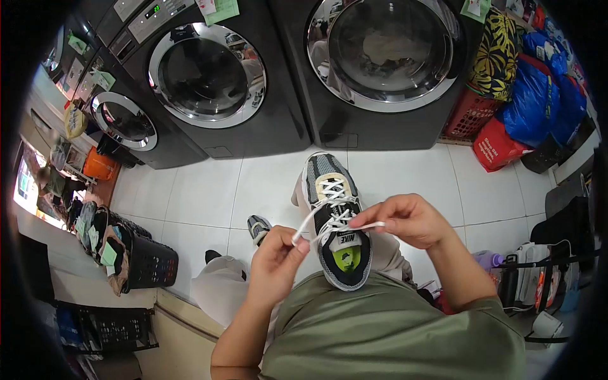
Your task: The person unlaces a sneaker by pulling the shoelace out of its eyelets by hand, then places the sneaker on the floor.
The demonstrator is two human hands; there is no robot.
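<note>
A grey and black sneaker [335, 209] with a green insole rests in front of my torso, its toe pointing away from me. White laces [337, 190] cross its tongue. My left hand [276, 256], left of the shoe, pinches a loop of white lace between thumb and fingers. On the right side, my right hand [408, 220] is closed on the other lace, whose tip sticks out near the thumb. Between the hands the laces cross over the tongue. The shoe's opening faces me, with no foot visible inside.
Dark front-loading washers [285, 120] line the far side. A black laundry basket [152, 263] with clothes stands at left, near a second sneaker [258, 228]. Blue bags [532, 104], a red bag [494, 149] and a red basket [472, 114] are at upper right. A distant person [54, 183] is at far left.
</note>
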